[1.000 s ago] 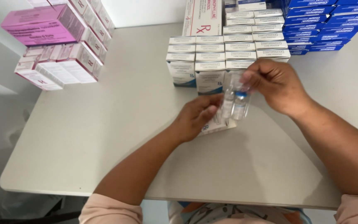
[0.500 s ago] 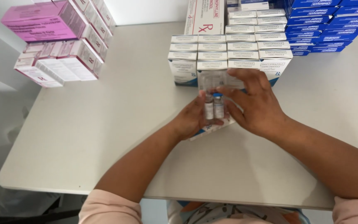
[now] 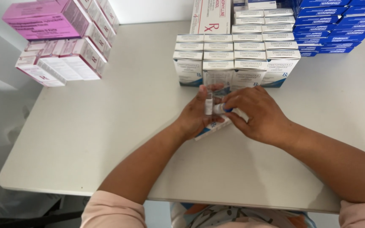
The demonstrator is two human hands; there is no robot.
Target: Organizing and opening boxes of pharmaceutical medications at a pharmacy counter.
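Note:
My left hand (image 3: 197,116) rests on the white table (image 3: 106,126) and holds a small white medicine carton (image 3: 210,128) that lies flat beneath it. My right hand (image 3: 256,114) meets it from the right, fingers pinched on a small glass vial with a blue cap (image 3: 218,109) inside a clear plastic tray (image 3: 209,103). Both hands are pressed together over the carton, just in front of a block of white-and-blue cartons (image 3: 233,55).
Stacks of pink and white cartons (image 3: 60,38) stand at the back left. Dark blue cartons (image 3: 339,25) are piled at the back right. A tall white box with red lettering (image 3: 210,17) stands behind the white-and-blue block. The table's near edge runs below my forearms.
My right hand came down from holding the vial tray up at the right and now joins my left hand over the carton. The tray has dropped lower, against the carton.

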